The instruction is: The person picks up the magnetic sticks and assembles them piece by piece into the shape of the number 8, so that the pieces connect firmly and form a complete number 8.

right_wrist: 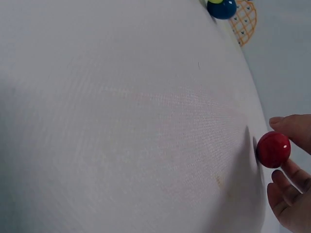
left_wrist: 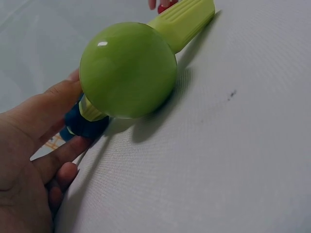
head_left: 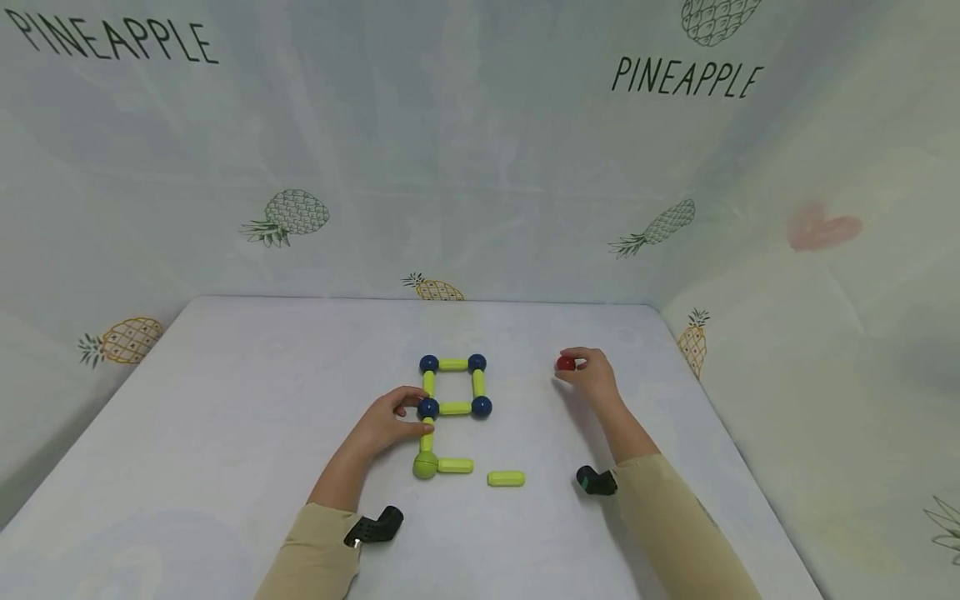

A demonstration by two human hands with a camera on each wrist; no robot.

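Observation:
On the white table lies a flat figure of yellow-green rods and balls. Its upper part is a square of rods (head_left: 455, 408) with dark blue balls (head_left: 482, 407) at the corners. From the square's near left corner, another rod runs down to a green ball (head_left: 425, 465), which has one more rod (head_left: 456, 466) pointing right. My left hand (head_left: 386, 423) holds the blue ball (head_left: 428, 407) at that near left corner between thumb and fingers. Right of the figure, my right hand (head_left: 594, 377) pinches a red ball (right_wrist: 273, 149) between thumb and fingers, close over the tabletop.
A loose yellow-green rod (head_left: 506, 478) lies right of the figure's lowest rod, with a gap between them. Black wrist devices (head_left: 378, 527) stick out from both sleeves. A pale cloth with pineapple prints (head_left: 296, 212) hangs behind the table.

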